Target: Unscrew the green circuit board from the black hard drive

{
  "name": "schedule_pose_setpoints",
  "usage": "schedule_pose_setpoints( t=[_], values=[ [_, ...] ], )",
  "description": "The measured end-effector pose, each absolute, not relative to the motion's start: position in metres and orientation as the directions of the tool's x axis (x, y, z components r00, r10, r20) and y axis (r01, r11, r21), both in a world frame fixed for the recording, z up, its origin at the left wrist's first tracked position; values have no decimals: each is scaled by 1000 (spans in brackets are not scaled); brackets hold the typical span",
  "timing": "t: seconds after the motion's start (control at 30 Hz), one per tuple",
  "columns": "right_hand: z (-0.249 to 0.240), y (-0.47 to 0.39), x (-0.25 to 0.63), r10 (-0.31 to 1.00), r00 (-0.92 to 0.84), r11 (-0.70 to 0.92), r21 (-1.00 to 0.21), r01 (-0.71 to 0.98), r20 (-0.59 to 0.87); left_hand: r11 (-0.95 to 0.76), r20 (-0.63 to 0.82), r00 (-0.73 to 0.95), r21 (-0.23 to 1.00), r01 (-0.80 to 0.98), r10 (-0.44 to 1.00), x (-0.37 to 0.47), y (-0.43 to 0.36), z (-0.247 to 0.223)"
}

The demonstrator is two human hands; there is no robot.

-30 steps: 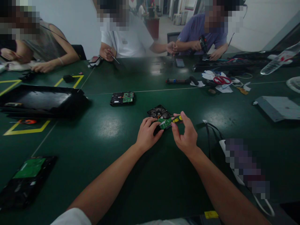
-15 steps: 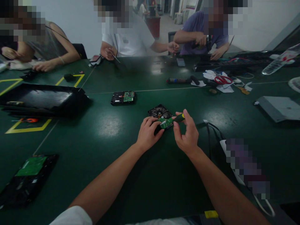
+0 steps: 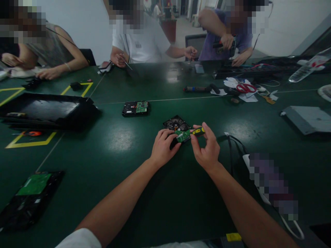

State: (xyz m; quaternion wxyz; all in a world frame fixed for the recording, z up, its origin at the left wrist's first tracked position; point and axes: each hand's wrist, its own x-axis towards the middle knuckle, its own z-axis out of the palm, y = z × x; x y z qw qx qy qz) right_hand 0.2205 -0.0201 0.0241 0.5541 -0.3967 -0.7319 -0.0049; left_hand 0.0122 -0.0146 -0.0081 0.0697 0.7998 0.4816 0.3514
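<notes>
On the green table, a black hard drive (image 3: 176, 122) with a green circuit board (image 3: 183, 136) lies between my hands. My left hand (image 3: 164, 146) is closed round the drive's near left side, its fingers resting by the board. My right hand (image 3: 206, 146) grips a yellow and green screwdriver (image 3: 198, 131) between thumb and fingers. The screwdriver lies nearly level over the drive's right edge; its tip is too small to make out.
Another drive (image 3: 136, 108) lies behind to the left, a third (image 3: 31, 196) at near left. A black tray (image 3: 51, 109) stands left, a grey box (image 3: 307, 119) right. A power strip (image 3: 258, 182) lies near my right arm. People sit across the table.
The screwdriver handle has turned in my right hand, showing more yellow. My left hand stays on the drive. Across the table, the person in purple has raised an elbow and the tool in hand.
</notes>
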Motion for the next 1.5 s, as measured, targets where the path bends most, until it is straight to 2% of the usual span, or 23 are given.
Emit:
schedule_pose_setpoints(
  t=[0.17,0.4,0.6,0.83,1.23,1.5],
  values=[
    [27,-22,222,554,-81,673,-388,630,829,-527,487,296,451,720,821,12,-14,-8],
    [24,-21,222,584,-76,681,-436,589,808,-526,495,288,453,720,820,13,-15,-8],
    [26,-19,224,507,-86,695,-348,629,858,-531,500,290,451,718,816,13,-15,-7],
    [29,-22,221,563,-102,691,-399,602,820,-518,482,290,453,725,827,12,-14,-7],
    [28,-20,222,567,-132,693,-385,609,813,-533,497,300,434,726,814,12,-15,-9],
    [29,-21,221,544,-87,679,-377,630,835,-539,507,301,429,724,808,12,-15,-7]
  ],
)
